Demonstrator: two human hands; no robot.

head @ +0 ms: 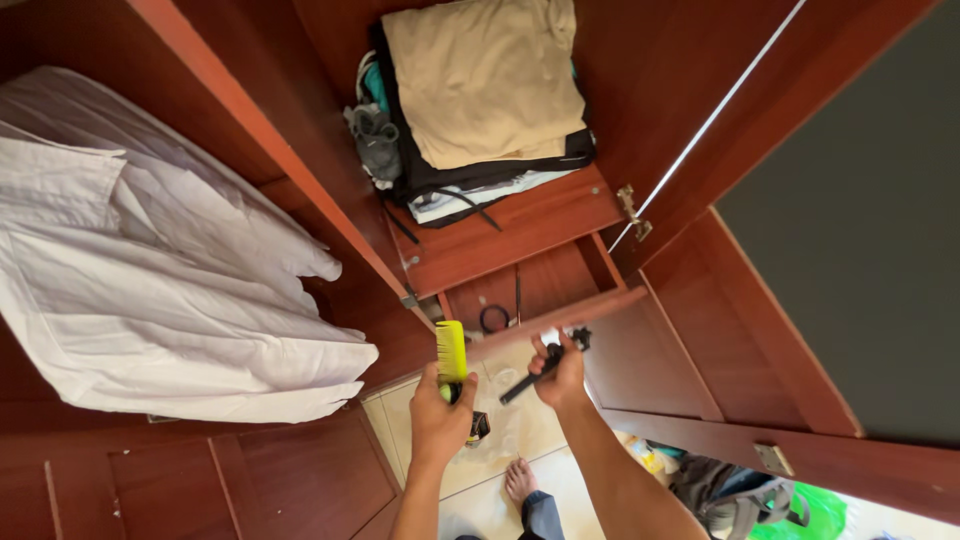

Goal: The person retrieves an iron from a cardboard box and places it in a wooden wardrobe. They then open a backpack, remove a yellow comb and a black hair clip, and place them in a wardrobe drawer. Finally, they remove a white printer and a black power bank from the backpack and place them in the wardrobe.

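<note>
View down from my head into an open wooden wardrobe (300, 190). My left hand (440, 415) is closed around the lower end of a yellow-green comb (451, 350), which stands upright with its teeth facing left; a small dark object (478, 427) shows just beside the same hand, though I cannot tell what it is. My right hand (560, 375) is closed on a slim black tool (545, 368) (a rod-like piece with a knobbed head at its upper right end), held tilted, its lower end pointing down to the left between my two hands. Both hands are raised just in front of the front edge of an open drawer (560, 315), the right one touching or nearly touching that edge; I cannot tell which. Inside the drawer lie a dark ring-shaped band (494, 318) and a thin dark stick. On the shelf (520, 225) above the drawer sits a stack of folded clothes (480, 90), a beige garment on top, dark and pale pieces beneath, with a grey bundle (375, 140) at its left side. In the left compartment hang white shirts (150, 280). The open wardrobe door (800, 270) stands at right, with a brass hinge (632, 210) beside the shelf. Below, my bare foot (519, 480) rests on the pale tiled floor (500, 500), and a green bag (800, 515) lies at lower right.
</note>
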